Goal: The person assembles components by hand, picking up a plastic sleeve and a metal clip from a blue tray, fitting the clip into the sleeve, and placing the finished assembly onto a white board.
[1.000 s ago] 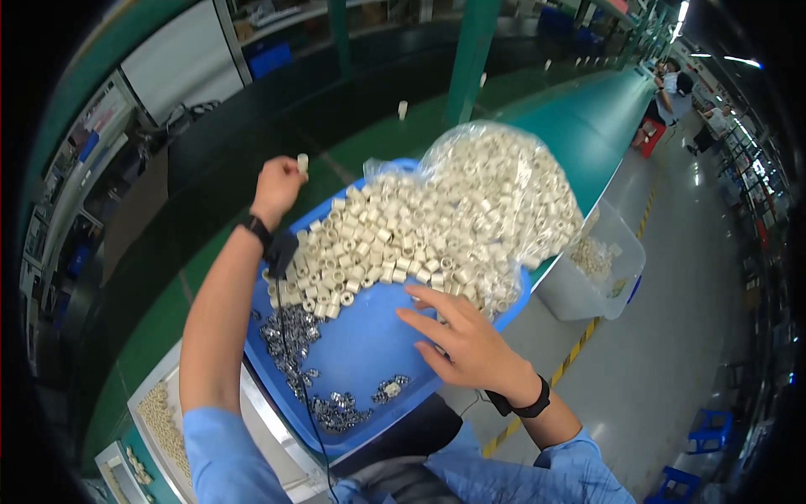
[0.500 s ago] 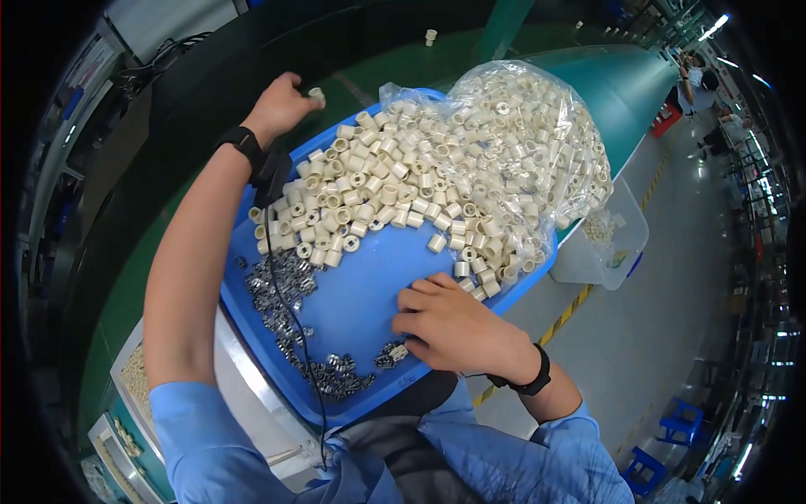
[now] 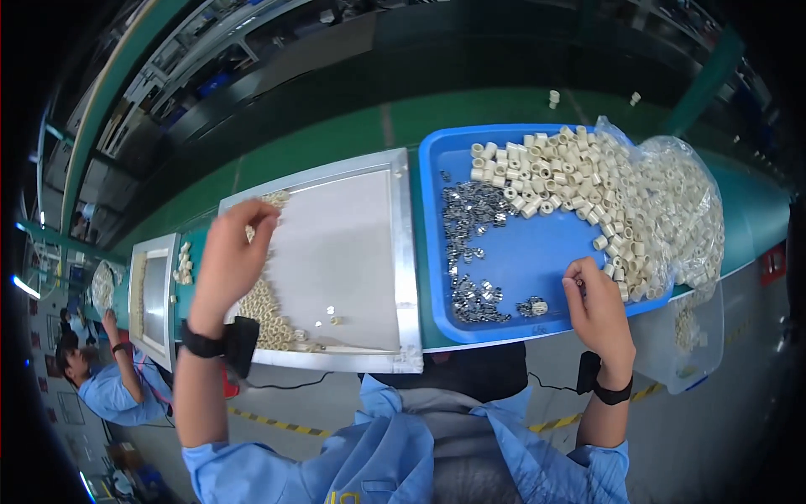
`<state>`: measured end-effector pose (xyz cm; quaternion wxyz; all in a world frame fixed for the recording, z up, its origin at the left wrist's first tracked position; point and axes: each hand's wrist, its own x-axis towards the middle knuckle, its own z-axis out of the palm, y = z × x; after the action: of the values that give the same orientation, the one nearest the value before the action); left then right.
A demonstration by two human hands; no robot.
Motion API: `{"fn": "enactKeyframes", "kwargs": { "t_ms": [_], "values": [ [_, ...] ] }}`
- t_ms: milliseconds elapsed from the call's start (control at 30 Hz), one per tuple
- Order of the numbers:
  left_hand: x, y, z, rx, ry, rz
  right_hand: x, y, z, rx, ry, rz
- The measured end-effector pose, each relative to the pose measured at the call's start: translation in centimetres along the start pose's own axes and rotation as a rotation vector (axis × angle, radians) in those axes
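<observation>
My left hand [image 3: 228, 262] is over the left side of a metal-framed white board [image 3: 336, 239], beside closely packed small cream sleeves [image 3: 262, 307]. Its fingers are bent in toward the thumb; whatever they pinch is hidden. Above the right part of a blue tray [image 3: 546, 244], my right hand [image 3: 598, 307] has thumb and forefinger together, with a tiny piece between them that I cannot make out. Loose cream sleeves [image 3: 579, 168] fill the tray's far and right sides. Small shiny metal clips [image 3: 470, 210] lie along its left side, with a small cluster [image 3: 532, 307] near the front.
A clear plastic bag [image 3: 684, 206] of cream sleeves rests on the tray's right end. Below it stands a translucent bin [image 3: 693, 344]. Another framed board [image 3: 155, 294] lies farther left, near a co-worker in blue [image 3: 126, 391]. Two stray sleeves [image 3: 554, 99] stand beyond the tray.
The view has swung left, bringing the framed board into sight. My left hand has gone from the tray's far-left edge to over the board. My right hand stays over the tray.
</observation>
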<state>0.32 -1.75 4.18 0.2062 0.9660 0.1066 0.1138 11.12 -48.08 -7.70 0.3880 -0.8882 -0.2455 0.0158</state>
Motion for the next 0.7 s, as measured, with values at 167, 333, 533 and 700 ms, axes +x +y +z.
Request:
{"fn": "enactKeyframes", "kwargs": {
  "t_ms": [167, 333, 533, 700],
  "values": [
    [-4.8, -11.1, 5.7, 0.471, 0.184, -0.056, 0.0, -1.4, 0.8, 0.073, -0.038, -0.015],
    [-5.0, -13.0, 7.7, 0.508, 0.177, -0.132, -0.6, -2.3, 0.9, 0.085, 0.025, -0.124],
    [-4.0, -13.4, 8.6, 0.452, 0.177, -0.093, -1.4, -2.9, 0.1, 0.061, 0.036, -0.045],
    [-5.0, -16.2, 9.1, 0.271, 0.216, -0.080, -0.9, -3.6, 0.1, 0.174, 0.038, -0.044]
  ]
}}
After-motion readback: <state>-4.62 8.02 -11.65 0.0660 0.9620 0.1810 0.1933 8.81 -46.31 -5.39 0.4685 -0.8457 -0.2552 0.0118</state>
